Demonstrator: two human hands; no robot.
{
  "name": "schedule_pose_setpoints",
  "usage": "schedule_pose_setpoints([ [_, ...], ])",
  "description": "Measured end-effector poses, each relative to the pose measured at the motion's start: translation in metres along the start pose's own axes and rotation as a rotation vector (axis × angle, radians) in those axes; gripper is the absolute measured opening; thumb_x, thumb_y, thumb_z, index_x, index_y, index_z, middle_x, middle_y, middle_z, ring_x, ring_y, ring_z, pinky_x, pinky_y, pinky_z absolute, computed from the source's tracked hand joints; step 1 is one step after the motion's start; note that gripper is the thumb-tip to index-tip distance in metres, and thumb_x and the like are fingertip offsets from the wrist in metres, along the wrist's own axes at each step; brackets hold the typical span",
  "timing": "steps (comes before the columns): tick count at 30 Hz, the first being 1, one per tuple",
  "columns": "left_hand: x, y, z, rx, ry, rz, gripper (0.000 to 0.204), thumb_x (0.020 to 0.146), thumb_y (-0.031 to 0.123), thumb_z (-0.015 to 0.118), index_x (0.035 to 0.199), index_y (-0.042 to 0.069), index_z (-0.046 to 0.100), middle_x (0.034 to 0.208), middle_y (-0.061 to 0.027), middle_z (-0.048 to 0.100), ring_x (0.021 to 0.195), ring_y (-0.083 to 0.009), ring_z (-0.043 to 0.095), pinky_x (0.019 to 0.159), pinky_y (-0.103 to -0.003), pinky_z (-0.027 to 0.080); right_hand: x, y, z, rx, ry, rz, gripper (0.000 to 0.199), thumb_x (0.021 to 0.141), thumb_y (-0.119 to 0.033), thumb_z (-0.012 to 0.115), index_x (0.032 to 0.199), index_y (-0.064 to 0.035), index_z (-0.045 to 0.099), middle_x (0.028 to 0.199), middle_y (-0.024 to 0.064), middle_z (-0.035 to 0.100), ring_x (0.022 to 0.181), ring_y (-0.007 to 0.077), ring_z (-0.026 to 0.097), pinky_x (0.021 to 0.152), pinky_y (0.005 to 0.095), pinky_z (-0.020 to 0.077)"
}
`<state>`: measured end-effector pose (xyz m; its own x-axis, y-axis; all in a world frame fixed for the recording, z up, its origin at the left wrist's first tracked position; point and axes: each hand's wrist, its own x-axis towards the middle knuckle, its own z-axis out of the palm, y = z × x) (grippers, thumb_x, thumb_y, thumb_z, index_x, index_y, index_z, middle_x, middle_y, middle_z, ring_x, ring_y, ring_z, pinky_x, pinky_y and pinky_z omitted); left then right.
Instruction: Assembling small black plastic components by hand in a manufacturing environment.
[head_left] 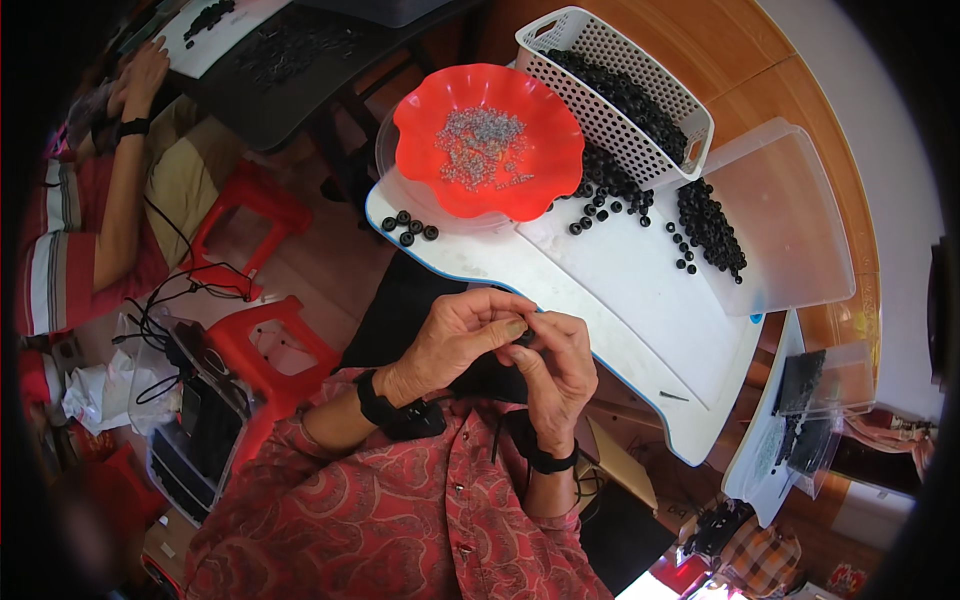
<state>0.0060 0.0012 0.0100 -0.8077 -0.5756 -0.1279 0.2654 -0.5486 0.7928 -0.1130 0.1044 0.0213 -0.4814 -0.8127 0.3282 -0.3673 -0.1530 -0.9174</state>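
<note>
My left hand [462,335] and my right hand [558,362] meet in front of my chest, just off the near edge of the white table. Between the fingertips sits a small black round part [524,338], mostly covered by the fingers. My right thumb and fingers close on it. The left thumb and forefinger are pinched together right against it; whether they hold a further tiny piece is hidden. Beyond the hands a red scalloped bowl [415,135] contains many tiny clear pieces [480,140]. Several loose black round parts [408,228] lie by the table's left corner.
On the white table [600,270], a white perforated basket [690,160] of black parts stands at the back. More black parts [712,225] spill beside a clear plastic lid [800,220]. A thin dark pin [673,396] lies to the right. Red stools [270,345] and another person [110,210] are at left.
</note>
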Motion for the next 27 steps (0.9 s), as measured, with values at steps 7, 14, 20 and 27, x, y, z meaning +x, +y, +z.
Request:
schedule_pose_setpoints([
  [7,0.0,-0.002,-0.001,-0.002,-0.008,0.018,0.024,0.097,0.006,0.059,0.119,-0.004,0.058,0.1,-0.0113,0.068,0.08,-0.0118,0.065,0.07,-0.024,0.055,-0.003,0.002,0.001,0.25,0.062,0.115,0.039,0.077,0.007,0.074,0.115,0.0032,0.063,0.105,0.0079,0.061,0.076,0.0096,0.058,0.072,0.0241,0.05],
  [14,0.003,0.005,-0.005,-0.031,-0.079,-0.012,0.029,0.095,0.008,0.062,0.12,-0.004,0.053,0.089,-0.0082,0.066,0.075,-0.0124,0.064,0.067,-0.024,0.053,0.001,-0.005,-0.005,0.195,0.001,0.133,0.034,0.075,0.009,0.074,0.108,0.0009,0.068,0.104,0.0083,0.064,0.076,0.0097,0.058,0.071,0.0238,0.0494],
  [20,0.008,0.009,-0.012,-0.059,-0.16,-0.097,0.029,0.094,0.009,0.064,0.119,-0.003,0.053,0.087,-0.0061,0.066,0.073,-0.0111,0.064,0.066,-0.023,0.052,0.002,-0.007,-0.011,0.201,-0.056,0.139,0.035,0.074,0.007,0.076,0.107,-0.0007,0.07,0.103,0.0076,0.065,0.078,0.0103,0.058,0.071,0.024,0.0491],
  [27,0.011,0.016,-0.018,0.044,-0.228,-0.139,0.028,0.094,0.011,0.066,0.116,-0.001,0.055,0.087,-0.0054,0.066,0.072,-0.0097,0.064,0.067,-0.022,0.052,0.001,-0.005,-0.011,0.22,-0.075,0.145,0.032,0.073,0.006,0.078,0.104,-0.0004,0.071,0.104,0.0087,0.067,0.079,0.0113,0.061,0.072,0.0243,0.0498],
])
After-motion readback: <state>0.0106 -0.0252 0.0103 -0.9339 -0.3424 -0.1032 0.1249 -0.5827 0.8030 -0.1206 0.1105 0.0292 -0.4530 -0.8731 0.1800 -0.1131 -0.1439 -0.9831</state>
